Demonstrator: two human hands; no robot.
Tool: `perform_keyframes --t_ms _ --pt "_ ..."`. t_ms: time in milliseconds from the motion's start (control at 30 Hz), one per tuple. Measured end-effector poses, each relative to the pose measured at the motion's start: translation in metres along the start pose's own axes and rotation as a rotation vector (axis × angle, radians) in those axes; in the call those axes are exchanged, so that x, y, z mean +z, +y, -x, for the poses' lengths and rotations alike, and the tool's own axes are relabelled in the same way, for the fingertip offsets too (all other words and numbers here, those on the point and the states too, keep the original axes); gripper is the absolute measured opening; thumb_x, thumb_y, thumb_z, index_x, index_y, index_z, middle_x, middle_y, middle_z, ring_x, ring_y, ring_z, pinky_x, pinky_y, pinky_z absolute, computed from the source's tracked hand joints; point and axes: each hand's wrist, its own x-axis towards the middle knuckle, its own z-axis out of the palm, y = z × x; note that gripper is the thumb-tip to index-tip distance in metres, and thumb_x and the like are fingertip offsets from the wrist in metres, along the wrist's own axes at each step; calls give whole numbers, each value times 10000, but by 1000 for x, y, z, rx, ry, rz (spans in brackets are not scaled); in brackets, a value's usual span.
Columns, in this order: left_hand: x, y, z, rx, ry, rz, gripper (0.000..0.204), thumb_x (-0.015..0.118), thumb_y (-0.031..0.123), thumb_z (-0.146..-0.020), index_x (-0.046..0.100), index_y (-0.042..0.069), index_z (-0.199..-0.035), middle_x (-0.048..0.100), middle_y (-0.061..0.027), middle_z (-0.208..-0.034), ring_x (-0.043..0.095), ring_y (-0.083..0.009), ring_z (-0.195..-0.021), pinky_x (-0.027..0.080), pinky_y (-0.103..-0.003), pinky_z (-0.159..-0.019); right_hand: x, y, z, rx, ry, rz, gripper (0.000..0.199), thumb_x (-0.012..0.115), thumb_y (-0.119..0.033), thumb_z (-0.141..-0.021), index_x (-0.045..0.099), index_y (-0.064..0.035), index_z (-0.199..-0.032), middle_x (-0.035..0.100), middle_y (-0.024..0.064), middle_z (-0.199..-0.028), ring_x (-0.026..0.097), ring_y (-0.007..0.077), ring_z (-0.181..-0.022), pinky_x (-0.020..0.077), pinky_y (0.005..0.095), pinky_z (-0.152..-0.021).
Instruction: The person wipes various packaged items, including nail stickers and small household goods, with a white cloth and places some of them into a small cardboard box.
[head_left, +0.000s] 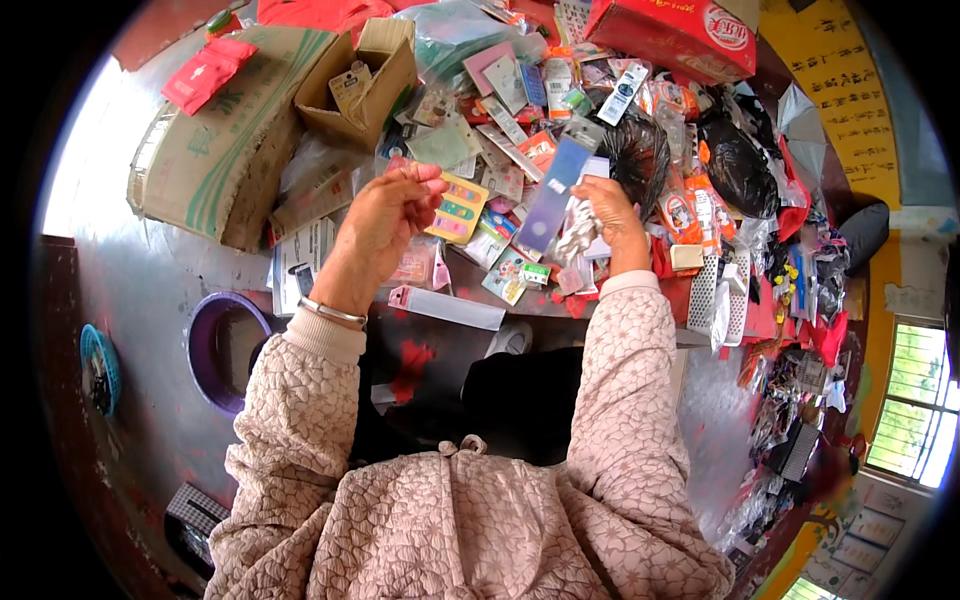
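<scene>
My left hand (385,222) is raised above the near left part of the pile, its fingers drawn together. Whether something small is pinched between them, I cannot make out. Just beyond it lies a yellow card with several coloured oval pieces (459,209). My right hand (615,217) is closed around a crumpled whitish bundle (578,232) that looks soft, perhaps cloth. Beside that bundle, a long blue-purple flat package (555,193) slants across the heap; I cannot tell whether my fingers touch it. A long clear-and-white packet with a pink end (450,307) lies at the near edge.
Left of the heap stand a large cardboard box (215,150) with a red pouch (207,75) on top and a small open carton (345,105). A red box (680,40) sits at the back. Black plastic bags (738,165) lie right. A purple basin (205,350) stands lower left.
</scene>
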Motion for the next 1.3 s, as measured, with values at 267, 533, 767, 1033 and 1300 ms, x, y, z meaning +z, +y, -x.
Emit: perform_keyframes --t_ms 267,533,767,1033,1300 --pt "17 -18 8 -110 -197 -352 520 629 250 -805 447 -2 -1222 538 -78 -1108 460 -153 -1092 371 -331 -913 78 -40 33 16 -315 -68 152 567 -98 -784 616 1 -888 622 27 -798 575 74 -684 459 211 -636" --pt "6 -17 6 -61 -162 -96 294 565 115 -835 513 -40 -1079 619 -125 -940 607 -157 -784 498 -276 -710 90 -64 65 0 -318 -254 268 540 -127 -821 568 18 -1045 593 37 -733 552 97 -493 480 224 -459" --pt "10 -11 5 -32 -54 -110 238 496 60 -849 472 -55 -1056 619 -185 -940 630 -243 -792 525 -325 -663 77 -58 57 -55 -232 -197 256 545 -148 -827 570 3 -1033 586 61 -704 557 114 -487 470 222 -462" --pt "8 -9 3 -70 20 -9 220 483 50 -841 468 -50 -1037 621 -185 -925 631 -234 -802 524 -321 -662 70 -65 59 -66 -324 -204 293 535 -67 -786 554 4 -1070 610 56 -707 584 115 -589 471 214 -572" --pt "9 -14 7 -108 -31 -170 380 675 111 -744 489 -43 -1037 623 -151 -897 612 -175 -716 506 -299 -614 75 -66 57 -112 -217 -320 180 573 -85 -766 563 -16 -932 605 92 -715 590 152 -546 488 237 -514"
